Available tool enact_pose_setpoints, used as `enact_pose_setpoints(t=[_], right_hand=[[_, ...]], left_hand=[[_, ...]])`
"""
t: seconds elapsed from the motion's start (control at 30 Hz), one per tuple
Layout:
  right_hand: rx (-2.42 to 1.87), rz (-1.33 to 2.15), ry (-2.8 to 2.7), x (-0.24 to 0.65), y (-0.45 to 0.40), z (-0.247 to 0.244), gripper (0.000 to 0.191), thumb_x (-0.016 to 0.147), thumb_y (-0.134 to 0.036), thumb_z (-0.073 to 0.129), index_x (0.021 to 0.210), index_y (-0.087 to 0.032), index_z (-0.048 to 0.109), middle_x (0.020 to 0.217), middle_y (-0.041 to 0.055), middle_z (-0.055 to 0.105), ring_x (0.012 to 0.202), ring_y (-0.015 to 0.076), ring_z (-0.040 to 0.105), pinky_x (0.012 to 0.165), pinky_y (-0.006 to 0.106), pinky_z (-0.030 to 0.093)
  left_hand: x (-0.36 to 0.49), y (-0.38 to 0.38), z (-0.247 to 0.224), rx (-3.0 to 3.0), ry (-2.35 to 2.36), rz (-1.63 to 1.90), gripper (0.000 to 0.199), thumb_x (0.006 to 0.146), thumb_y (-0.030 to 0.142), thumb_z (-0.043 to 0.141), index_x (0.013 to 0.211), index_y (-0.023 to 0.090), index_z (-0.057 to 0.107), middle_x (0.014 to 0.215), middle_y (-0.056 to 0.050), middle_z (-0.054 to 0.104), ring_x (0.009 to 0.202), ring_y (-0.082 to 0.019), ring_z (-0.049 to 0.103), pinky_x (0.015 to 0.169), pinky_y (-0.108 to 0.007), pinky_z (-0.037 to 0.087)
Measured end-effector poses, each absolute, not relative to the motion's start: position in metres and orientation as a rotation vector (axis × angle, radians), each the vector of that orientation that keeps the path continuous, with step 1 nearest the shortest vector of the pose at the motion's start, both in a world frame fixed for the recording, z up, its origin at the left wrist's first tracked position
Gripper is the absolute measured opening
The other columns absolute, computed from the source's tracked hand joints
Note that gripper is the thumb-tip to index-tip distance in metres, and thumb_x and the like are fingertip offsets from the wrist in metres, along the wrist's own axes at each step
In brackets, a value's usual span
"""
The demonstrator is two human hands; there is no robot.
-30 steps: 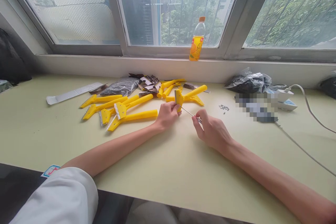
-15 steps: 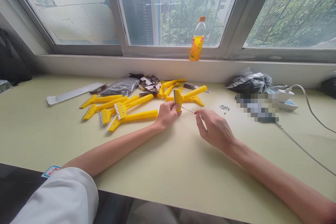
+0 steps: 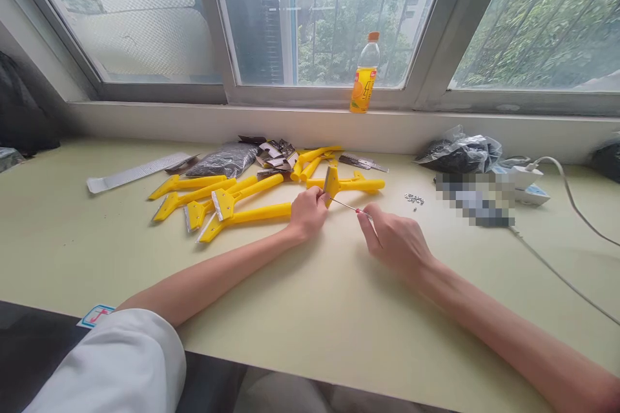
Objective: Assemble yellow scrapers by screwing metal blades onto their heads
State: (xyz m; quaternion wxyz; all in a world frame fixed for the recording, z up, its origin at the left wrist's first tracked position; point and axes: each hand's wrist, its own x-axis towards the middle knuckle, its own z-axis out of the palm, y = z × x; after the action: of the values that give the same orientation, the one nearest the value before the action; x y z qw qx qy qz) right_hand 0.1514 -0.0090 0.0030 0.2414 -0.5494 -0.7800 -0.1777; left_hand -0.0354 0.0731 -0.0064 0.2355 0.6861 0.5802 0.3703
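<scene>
near the middle of the frame, our left hand (image 3: 309, 211) is pinching a yellow scraper (image 3: 332, 182) by its head between thumb and curled fingers, while its handle is pointing to the right. just right of centre, our right hand (image 3: 394, 235) is pinching a screwdriver (image 3: 345, 205) with thumb and bent fingers, covering most of its grip; the thin shaft is slanting up and leftward to the scraper's head, and we cannot tell whether its tip is sitting in a screw. a second scraper (image 3: 314, 182) is lying just behind the held one, partly hidden. right of centre, small metal fasteners (image 3: 414, 198) are lying on the table (image 3: 310, 310), near our right hand. left of centre, a cluster of bladed scrapers (image 3: 264, 213) is lying with handles pointing right, some overlapping. behind them, towards the upper middle, we are seeing a black plastic bag (image 3: 225, 160), a heap of packaging (image 3: 277, 158) and more yellow handles (image 3: 305, 156). above these, an orange drink bottle (image 3: 363, 90) is standing upright on the windowsill (image 3: 194, 117).
</scene>
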Motion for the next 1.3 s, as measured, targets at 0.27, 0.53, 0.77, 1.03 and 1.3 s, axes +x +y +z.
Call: enact_pose_setpoints(t=[0.27,0.53,0.77,1.03,1.3], right_hand=[[-1.556,-0.473,-2.123,0.16,-0.01,0.0,0.049,0.106,-0.045,0.031,0.066,-0.02,0.045,0.05,-0.0015,0.05,0.042,0.0111,0.037,0.048,0.025,0.015],[-1.528,-0.276,-2.082,0.16,-0.008,-0.003,0.025,0.104,-0.037,0.035,0.106,-0.016,0.049,0.074,0.0033,0.067,0.053,0.0157,0.054,0.049,0.024,0.024],[-1.411,-0.549,-2.15,0.163,-0.01,0.002,0.045,0.106,-0.039,0.033,0.067,-0.02,0.045,0.056,0.0008,0.053,0.047,0.0119,0.041,0.048,0.026,0.016],[-1.501,-0.374,-2.13,0.16,-0.011,0.001,0.025,0.104,-0.035,0.036,0.102,-0.016,0.053,0.068,0.0032,0.062,0.05,0.0143,0.048,0.05,0.024,0.021],[-1.72,-0.319,-2.187,0.157,-0.008,-0.001,0.042,0.106,-0.043,0.025,0.078,-0.02,0.048,0.055,0.0028,0.056,0.045,0.0156,0.046,0.049,0.027,0.017]], left_hand=[[-0.036,0.067,-0.003,2.124,1.618,0.981,0.015,0.09,0.026,0.056,0.086,0.02,0.069,0.092,-0.008,0.07,0.096,-0.025,0.062,0.072,-0.033,0.04],[-0.036,0.068,-0.004,2.145,1.605,0.952,0.014,0.088,0.03,0.06,0.09,0.021,0.069,0.093,-0.006,0.07,0.096,-0.024,0.061,0.075,-0.033,0.041],[-0.038,0.069,-0.005,2.15,1.543,0.974,0.013,0.085,0.032,0.061,0.083,0.02,0.067,0.088,-0.004,0.07,0.089,-0.022,0.062,0.075,-0.032,0.043],[-0.041,0.069,-0.003,2.079,1.457,1.015,0.012,0.079,0.03,0.065,0.076,0.018,0.066,0.079,0.0,0.071,0.072,-0.014,0.063,0.071,-0.026,0.045],[-0.04,0.073,-0.006,2.013,1.48,1.049,0.014,0.078,0.032,0.067,0.075,0.019,0.065,0.079,0.0,0.072,0.074,-0.015,0.065,0.073,-0.026,0.046]])
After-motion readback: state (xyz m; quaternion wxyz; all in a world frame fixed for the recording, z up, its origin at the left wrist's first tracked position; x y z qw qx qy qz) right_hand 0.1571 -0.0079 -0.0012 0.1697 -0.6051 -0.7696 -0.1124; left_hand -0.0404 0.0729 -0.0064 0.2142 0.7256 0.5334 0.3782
